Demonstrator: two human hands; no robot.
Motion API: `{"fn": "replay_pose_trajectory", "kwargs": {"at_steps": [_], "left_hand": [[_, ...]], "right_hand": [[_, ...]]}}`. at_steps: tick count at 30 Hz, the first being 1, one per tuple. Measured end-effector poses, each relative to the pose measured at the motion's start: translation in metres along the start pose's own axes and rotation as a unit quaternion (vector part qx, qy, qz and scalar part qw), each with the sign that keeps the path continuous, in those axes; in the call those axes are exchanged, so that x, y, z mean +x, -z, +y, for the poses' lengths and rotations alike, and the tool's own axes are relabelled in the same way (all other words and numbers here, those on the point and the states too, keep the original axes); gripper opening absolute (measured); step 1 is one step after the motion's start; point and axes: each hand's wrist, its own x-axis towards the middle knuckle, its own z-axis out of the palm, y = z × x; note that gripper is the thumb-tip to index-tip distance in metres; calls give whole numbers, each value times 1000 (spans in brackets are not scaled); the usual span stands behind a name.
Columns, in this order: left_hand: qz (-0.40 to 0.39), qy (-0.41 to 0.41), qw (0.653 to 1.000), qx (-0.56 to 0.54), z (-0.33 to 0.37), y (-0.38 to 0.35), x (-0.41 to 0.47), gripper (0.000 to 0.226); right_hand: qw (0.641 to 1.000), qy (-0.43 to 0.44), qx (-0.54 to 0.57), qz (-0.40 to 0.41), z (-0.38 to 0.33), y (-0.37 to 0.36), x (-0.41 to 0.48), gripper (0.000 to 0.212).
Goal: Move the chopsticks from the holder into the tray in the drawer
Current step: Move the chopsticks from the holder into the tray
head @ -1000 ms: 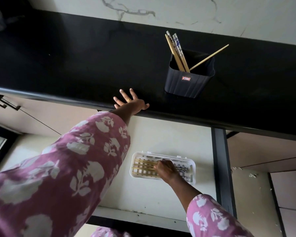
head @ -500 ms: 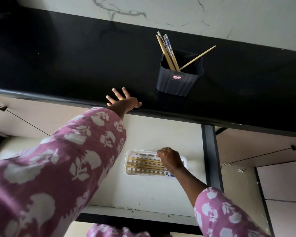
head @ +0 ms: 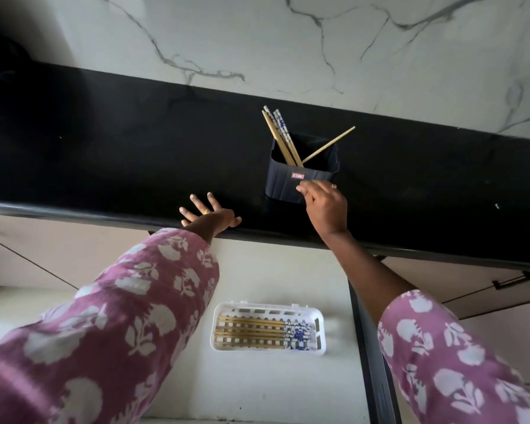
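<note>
Near the front edge of the black desk (head: 135, 154), the dark ribbed plastic holder (head: 300, 179) stands with a few wooden chopsticks (head: 280, 139) leaning inside. The right hand (head: 326, 206) is just in front of it, fingers (head: 303, 188) loosely curled and holding nothing. The left hand (head: 210, 214) lies flat on that edge, fingers spread. Half a second ago the right hand was down at the white slotted plastic tray (head: 266, 351) in the open drawer (head: 273, 270), where laid chopsticks (head: 251, 330) rest. This looks like the reach for another pick: next, rise over the rim and pinch a pair.
</note>
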Motion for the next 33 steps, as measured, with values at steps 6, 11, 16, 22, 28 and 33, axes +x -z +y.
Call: {"fn": "replay_pose_trajectory", "kwargs": {"at_steps": [6, 11, 16, 22, 28, 33], "left_hand": [[3, 13, 1000, 8, 0, -4, 10, 95], [7, 18, 1000, 19, 0, -7, 15, 98], [2, 19, 1000, 12, 1, -10, 21, 100], [1, 25, 1000, -2, -1, -10, 22, 102], [7, 20, 1000, -8, 0, -9, 19, 100], [3, 14, 1000, -16, -1, -6, 13, 97]], "right_hand": [[987, -117, 36, -99, 8, -16, 59, 16], [957, -223, 59, -174, 20, -43, 93, 18], [929, -291, 49, -221, 27, -65, 106, 22], [893, -316, 32, -319, 29, -76, 114, 20], [892, -336, 61, -297, 33, -75, 116, 13], [903, -324, 89, -269, 34, -70, 113, 13]]}}
